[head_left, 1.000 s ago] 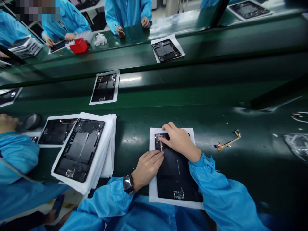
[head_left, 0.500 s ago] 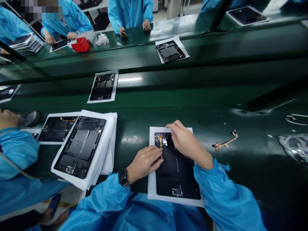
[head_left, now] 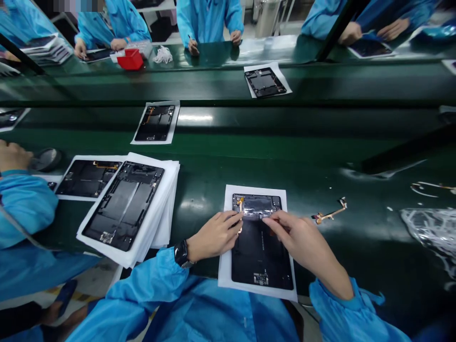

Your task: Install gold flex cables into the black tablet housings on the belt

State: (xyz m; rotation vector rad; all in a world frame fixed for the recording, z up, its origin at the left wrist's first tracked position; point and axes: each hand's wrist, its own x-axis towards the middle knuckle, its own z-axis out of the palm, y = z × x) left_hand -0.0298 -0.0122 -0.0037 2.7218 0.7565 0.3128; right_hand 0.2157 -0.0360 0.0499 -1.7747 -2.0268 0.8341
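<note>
"Right hand (head_left: 302, 237): what's it doing?"
"Thumb and forefinger nearly meet over the black tablet shell (head_left: 261, 256); I can't tell what's between them."
"Left hand (head_left: 213, 236)?"
"Fingertips by its orange strip (head_left: 241, 204), grip unclear."
"Where's the shell?"
"On white paper (head_left: 256, 290), green bench (head_left: 306, 190) beneath; loose flex cable (head_left: 330, 214) rightward, another shell (head_left: 123, 206) left."

Red box (head_left: 130, 59), one: is sitting on the far bench (head_left: 245, 46). White tangle of cords (head_left: 163, 54), one: is lying just right of the box. Dark round dish (head_left: 47, 159), one: is resting on the near bench (head_left: 199, 173), at left. Glossy heap of white strands (head_left: 427, 232): is lying at the right edge. Black post (head_left: 340, 29): is slanting at upper right. Metal cylinder (head_left: 267, 18): is standing beyond the far bench. Blue-clad co-worker (head_left: 208, 23): is facing this way behind the far bench.
</note>
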